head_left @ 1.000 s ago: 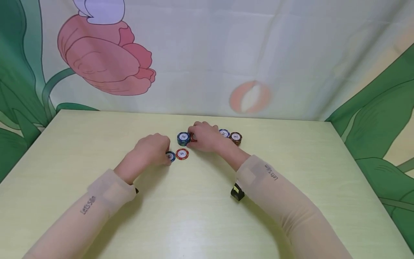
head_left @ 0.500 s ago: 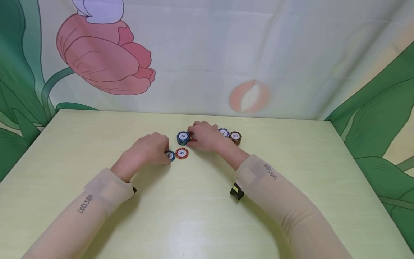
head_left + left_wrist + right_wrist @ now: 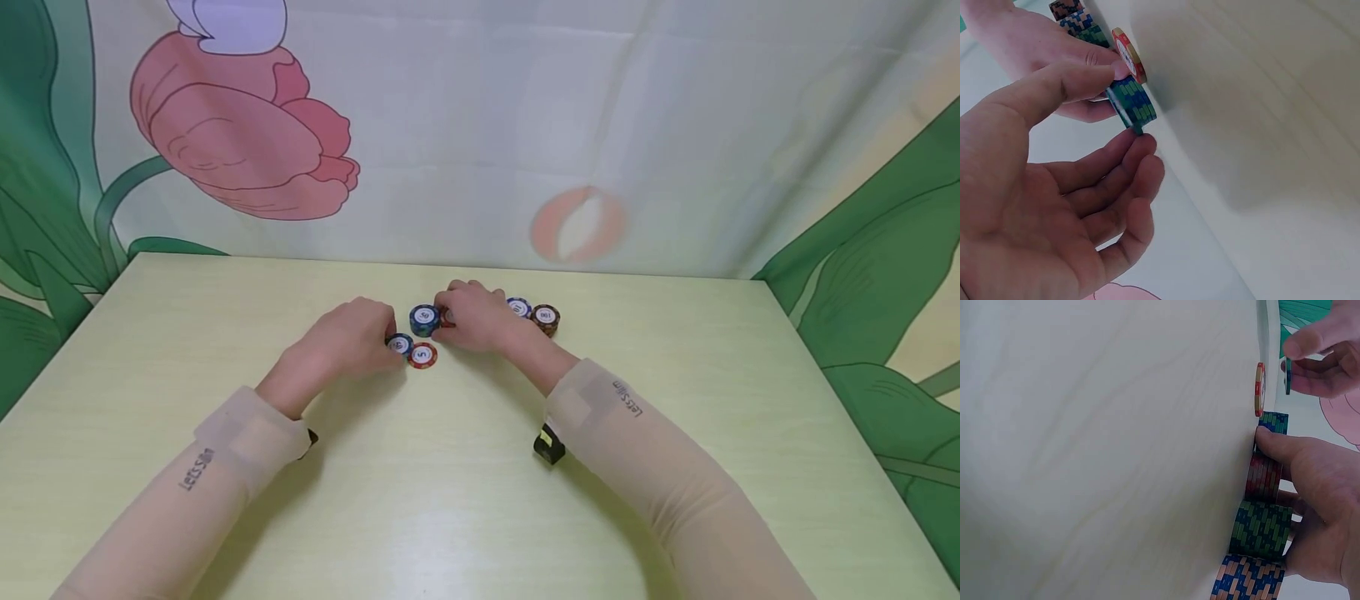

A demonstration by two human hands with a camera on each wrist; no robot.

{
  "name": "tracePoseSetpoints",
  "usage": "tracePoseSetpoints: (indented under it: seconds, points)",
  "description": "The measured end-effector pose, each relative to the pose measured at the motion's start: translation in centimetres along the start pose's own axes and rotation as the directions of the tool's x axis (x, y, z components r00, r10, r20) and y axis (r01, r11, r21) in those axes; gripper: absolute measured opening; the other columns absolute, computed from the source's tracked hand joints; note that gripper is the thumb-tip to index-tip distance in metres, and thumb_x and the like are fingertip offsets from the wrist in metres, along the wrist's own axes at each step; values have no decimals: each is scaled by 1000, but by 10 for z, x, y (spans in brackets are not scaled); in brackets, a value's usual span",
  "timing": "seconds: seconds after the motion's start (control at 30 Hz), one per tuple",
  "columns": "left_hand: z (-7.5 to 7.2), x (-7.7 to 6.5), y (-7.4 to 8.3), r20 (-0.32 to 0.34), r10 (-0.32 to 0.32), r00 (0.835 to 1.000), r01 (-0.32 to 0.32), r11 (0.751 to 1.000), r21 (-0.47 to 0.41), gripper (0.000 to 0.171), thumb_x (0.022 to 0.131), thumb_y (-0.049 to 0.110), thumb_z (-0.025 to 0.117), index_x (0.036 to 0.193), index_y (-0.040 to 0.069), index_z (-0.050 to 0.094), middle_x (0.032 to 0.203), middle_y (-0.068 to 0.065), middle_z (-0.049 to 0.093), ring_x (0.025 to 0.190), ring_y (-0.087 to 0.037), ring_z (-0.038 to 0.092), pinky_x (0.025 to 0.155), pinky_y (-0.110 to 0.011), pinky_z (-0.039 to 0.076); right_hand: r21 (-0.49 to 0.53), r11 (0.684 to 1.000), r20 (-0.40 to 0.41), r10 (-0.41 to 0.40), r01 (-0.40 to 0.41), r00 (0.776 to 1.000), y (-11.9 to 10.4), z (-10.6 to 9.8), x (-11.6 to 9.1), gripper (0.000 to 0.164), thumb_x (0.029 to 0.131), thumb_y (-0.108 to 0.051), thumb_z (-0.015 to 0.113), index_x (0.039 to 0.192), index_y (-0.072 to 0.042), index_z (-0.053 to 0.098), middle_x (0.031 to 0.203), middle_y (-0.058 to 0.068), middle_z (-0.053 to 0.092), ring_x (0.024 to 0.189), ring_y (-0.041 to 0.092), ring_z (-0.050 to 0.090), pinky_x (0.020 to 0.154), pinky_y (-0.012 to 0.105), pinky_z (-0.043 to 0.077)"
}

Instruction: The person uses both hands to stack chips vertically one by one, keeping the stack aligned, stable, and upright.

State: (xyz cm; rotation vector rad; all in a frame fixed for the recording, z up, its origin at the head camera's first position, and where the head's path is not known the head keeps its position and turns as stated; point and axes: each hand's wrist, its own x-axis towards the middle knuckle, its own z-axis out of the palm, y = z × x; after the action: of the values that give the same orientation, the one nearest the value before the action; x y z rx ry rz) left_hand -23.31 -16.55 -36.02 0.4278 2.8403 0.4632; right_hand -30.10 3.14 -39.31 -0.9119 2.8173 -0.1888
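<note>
Between the thumb and fingertips of my left hand [image 3: 348, 337] is a blue poker chip [image 3: 400, 344], pinched at its edges. The right wrist view shows this chip raised off the table. A red poker chip marked 5 [image 3: 422, 356] lies flat just beside it. My right hand [image 3: 480, 318] rests around a red chip stack [image 3: 1264, 477], its fingers behind and its thumb in front, where that stack meets a blue-green chip stack [image 3: 424, 318]. In the head view the right hand hides most of the red stack.
Right of the right hand stand a blue-and-white chip stack [image 3: 518, 307] and a dark brown chip stack [image 3: 545, 317], in line with the others. A green-and-blue stack [image 3: 1261, 529] shows in the right wrist view. Behind the table [image 3: 465, 500] hangs a printed curtain [image 3: 450, 167].
The left hand has taken the blue chip up from the table, moving it slightly away from me and to the right. The right hand has stayed at the red stack.
</note>
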Motion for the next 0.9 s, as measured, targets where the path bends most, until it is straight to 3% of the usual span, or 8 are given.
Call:
tracePoseSetpoints:
  seconds: [0.2, 0.37, 0.9]
  points:
    - [8, 9, -2, -136, 45, 990, -54, 997, -63, 27, 84, 20, 81, 94, 0, 65, 84, -8, 64, 72, -23, 56, 66, -35, 47, 2, 1000, 1, 0, 0, 1000, 0, 0, 0, 44, 97, -42, 71, 132, -17, 65, 129, 4, 58, 114, 23, 52, 96, 57, 44]
    - [10, 15, 0, -186, 49, 981, -67, 994, -89, 28, 82, 17, 80, 97, -2, 66, 88, -9, 65, 75, -24, 57, 68, -36, 49, 4, 1000, 1, -3, 3, 1000, 0, -1, 0, 40, 98, -41, 71, 130, -17, 65, 125, 3, 58, 110, 23, 52, 93, 56, 44]
    - [15, 35, 7, -191, 4, 982, -15, 998, -57, 26, 84, 15, 77, 100, -3, 68, 92, -12, 64, 83, -26, 57, 75, -37, 51, 7, 1000, -1, -6, 6, 1000, 0, -2, -1, 38, 98, -42, 70, 127, -18, 66, 123, 3, 57, 110, 24, 52, 90, 55, 45]
